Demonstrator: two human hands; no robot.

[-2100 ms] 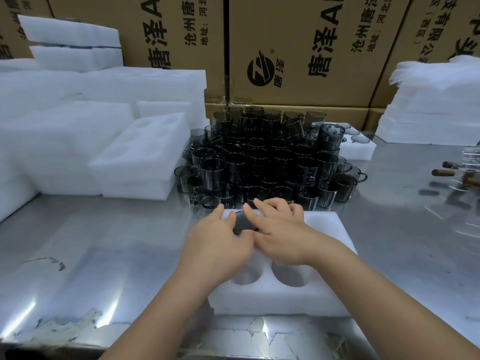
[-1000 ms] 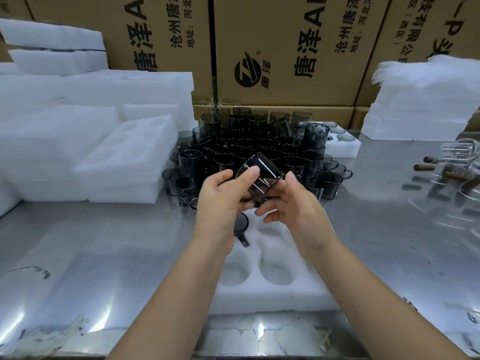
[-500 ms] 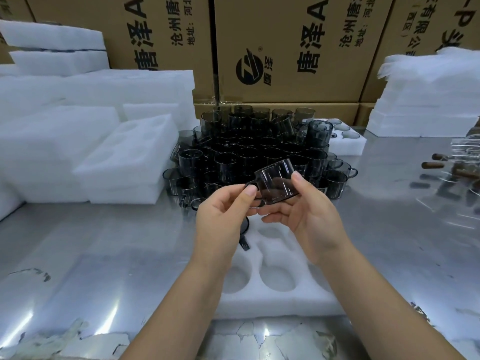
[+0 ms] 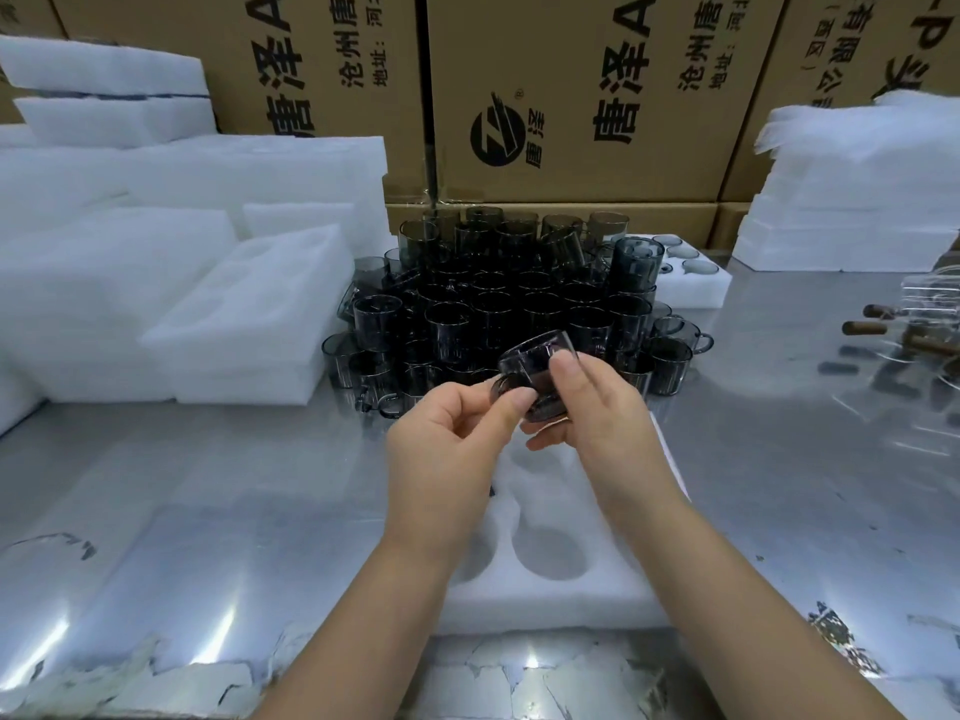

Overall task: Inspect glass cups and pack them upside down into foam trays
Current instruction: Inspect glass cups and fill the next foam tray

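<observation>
Steel counter (image 4: 208,511) runs across the view, its protective film torn and peeling along the near edge. Close to that edge, at the middle, lies a white foam tray (image 4: 545,605) with round pockets; both forearms cross above it and hide part of it.

Above the tray's far end, the two hands hold one smoky glass cup (image 4: 540,363) clear of the foam, tilted. The left hand (image 4: 441,459) has its fingers curled, thumb and forefinger pinching at the cup's small handle. The right hand (image 4: 597,413) cradles the body of the cup, with its thumb pressed on the wall and its fingers curled underneath.

Just beyond the hands stands a dense cluster of dark glass cups (image 4: 519,304), some stacked on others, filling the middle of the counter. A second foam tray (image 4: 696,288) touches the cluster's far right side. Stacked foam trays (image 4: 249,314) sit at the left, just beside the cluster, and piled foam sheets (image 4: 857,189) sit toward the far right corner. By the right edge lie blurred clear items with brown handles (image 4: 872,327). Printed cardboard boxes (image 4: 571,96) wall off the far edge.
</observation>
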